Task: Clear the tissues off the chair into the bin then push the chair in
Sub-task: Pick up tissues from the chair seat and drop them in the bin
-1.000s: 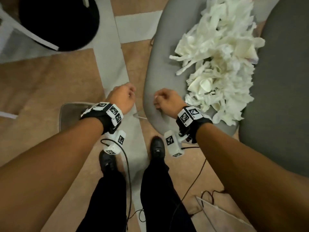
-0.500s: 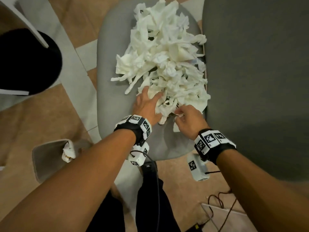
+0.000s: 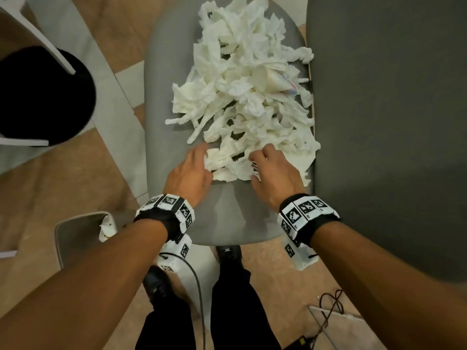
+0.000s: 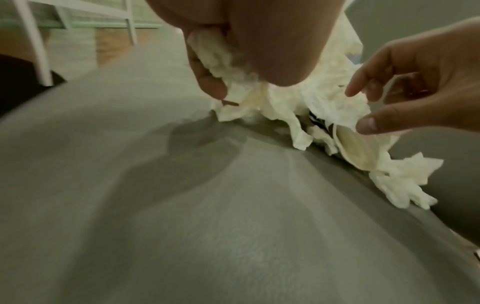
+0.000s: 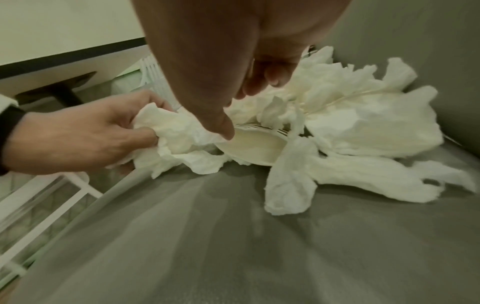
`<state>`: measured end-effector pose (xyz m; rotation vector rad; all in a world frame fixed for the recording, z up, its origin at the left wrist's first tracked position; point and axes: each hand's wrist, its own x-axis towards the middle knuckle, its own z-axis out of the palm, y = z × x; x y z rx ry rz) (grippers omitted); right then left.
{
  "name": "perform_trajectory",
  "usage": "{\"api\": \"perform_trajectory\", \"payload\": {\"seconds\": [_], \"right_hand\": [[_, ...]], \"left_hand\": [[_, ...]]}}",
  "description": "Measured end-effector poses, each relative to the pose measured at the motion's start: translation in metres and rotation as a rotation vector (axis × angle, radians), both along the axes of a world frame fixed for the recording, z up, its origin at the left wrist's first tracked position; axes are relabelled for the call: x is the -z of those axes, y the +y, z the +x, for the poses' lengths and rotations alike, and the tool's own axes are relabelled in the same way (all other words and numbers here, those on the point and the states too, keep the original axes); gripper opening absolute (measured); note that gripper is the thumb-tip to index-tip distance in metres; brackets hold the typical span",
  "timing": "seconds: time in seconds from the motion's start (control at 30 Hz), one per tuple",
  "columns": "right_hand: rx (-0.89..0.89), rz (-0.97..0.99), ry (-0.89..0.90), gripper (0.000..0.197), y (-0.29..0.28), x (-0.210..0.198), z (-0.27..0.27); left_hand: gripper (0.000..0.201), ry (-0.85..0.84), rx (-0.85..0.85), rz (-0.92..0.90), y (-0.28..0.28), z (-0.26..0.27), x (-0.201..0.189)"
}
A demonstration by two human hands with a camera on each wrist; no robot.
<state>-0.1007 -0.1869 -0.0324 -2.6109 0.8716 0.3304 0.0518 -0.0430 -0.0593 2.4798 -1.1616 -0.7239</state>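
A big heap of crumpled white tissues covers the grey chair seat. Both hands work at the heap's near edge. My left hand grips a wad of tissue between thumb and curled fingers, which the left wrist view shows as the same wad of tissue. My right hand curls its thumb and fingers around a clump of tissue beside it. A striped paper cup lies half buried under the tissues between the hands. The bin stands on the floor at lower left, a tissue on its rim.
The dark grey chair back rises along the right of the seat. A black round object with white frame legs stands at the left. My feet are under the seat's front edge, and cables trail on the floor at lower right.
Both hands moved from the seat's front edge by the bin up to the near side of the heap. The left hand has closed on a wad.
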Motion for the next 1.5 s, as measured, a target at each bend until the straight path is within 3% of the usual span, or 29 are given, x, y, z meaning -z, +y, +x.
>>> {"api": "perform_trajectory", "payload": {"seconds": [0.17, 0.27, 0.37, 0.5, 0.6, 0.7, 0.8, 0.93, 1.1, 1.23, 1.3, 1.4, 1.5], "right_hand": [[-0.225, -0.114, 0.004, 0.056, 0.028, 0.005, 0.035], [-0.336, -0.16, 0.163, 0.068, 0.044, 0.01, 0.055], [-0.326, -0.178, 0.314, 0.06, 0.051, 0.015, 0.069], [-0.417, -0.17, 0.32, 0.035, 0.068, 0.011, 0.086], [-0.282, 0.111, 0.204, 0.04, 0.092, 0.004, 0.103], [-0.047, 0.514, 0.075, 0.07, 0.126, 0.005, 0.123], [-0.056, 0.583, 0.106, 0.08, 0.169, 0.024, 0.145], [-0.061, 0.595, 0.097, 0.061, 0.232, 0.048, 0.174], [-0.184, 0.605, 0.199, 0.056, 0.325, 0.083, 0.209], [-0.211, 0.615, 0.259, 0.045, 0.392, 0.121, 0.234], [-0.193, 0.644, 0.31, 0.051, 0.413, 0.14, 0.244], [-0.182, 0.687, 0.392, 0.076, 0.432, 0.169, 0.251], [-0.152, 0.649, 0.496, 0.089, 0.437, 0.192, 0.255]], "left_hand": [[0.043, 0.066, -0.179, 0.108, 0.044, 0.031, -0.006], [0.033, 0.116, -0.268, 0.17, 0.069, 0.049, -0.007], [0.026, 0.164, -0.35, 0.152, 0.094, 0.06, -0.002], [0.026, 0.281, -0.455, 0.114, 0.112, 0.059, 0.001], [0.028, 0.376, -0.538, 0.06, 0.121, 0.06, 0.003], [0.032, 0.442, -0.548, 0.013, 0.131, 0.06, 0.002], [0.032, 0.522, -0.584, -0.033, 0.154, 0.066, 0.005], [0.033, 0.531, -0.695, -0.082, 0.215, 0.084, 0.017], [0.041, 0.513, -0.836, 0.034, 0.32, 0.098, 0.049], [0.039, 0.47, -0.821, 0.059, 0.394, 0.112, 0.08], [0.036, 0.409, -0.835, 0.096, 0.422, 0.122, 0.097], [0.037, 0.389, -0.877, 0.131, 0.448, 0.133, 0.131], [0.055, 0.44, -0.853, 0.09, 0.456, 0.14, 0.151]]}}
